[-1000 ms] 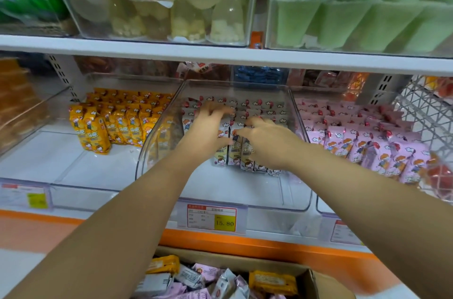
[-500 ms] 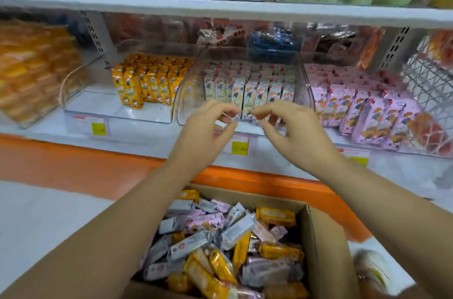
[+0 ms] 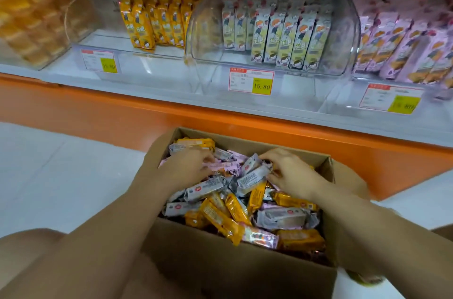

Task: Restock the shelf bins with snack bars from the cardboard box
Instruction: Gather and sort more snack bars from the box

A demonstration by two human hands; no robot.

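Note:
An open cardboard box point(image 3: 245, 271) sits on the floor below the shelf, full of loose yellow, pink and grey snack bars point(image 3: 228, 215). Both my hands are inside it. My left hand point(image 3: 188, 167) lies on the pile at the far left with its fingertips among pink bars; blur hides whether it grips one. My right hand point(image 3: 291, 175) pinches the end of a grey snack bar point(image 3: 252, 176) at the far right of the pile. On the shelf above stands a clear middle bin point(image 3: 345, 29) holding upright grey bars point(image 3: 282, 39).
A bin of yellow bars point(image 3: 152, 21) stands left of the middle bin, and pink bars point(image 3: 397, 48) fill the one on the right. Price tags point(image 3: 251, 81) line the shelf edge above an orange base point(image 3: 98, 107). My knee point(image 3: 29, 249) is at bottom left on the white floor point(image 3: 61, 164).
Both hands left the middle bin, drew back empty and dropped into the cardboard box. My view tilted down from the shelf to the box.

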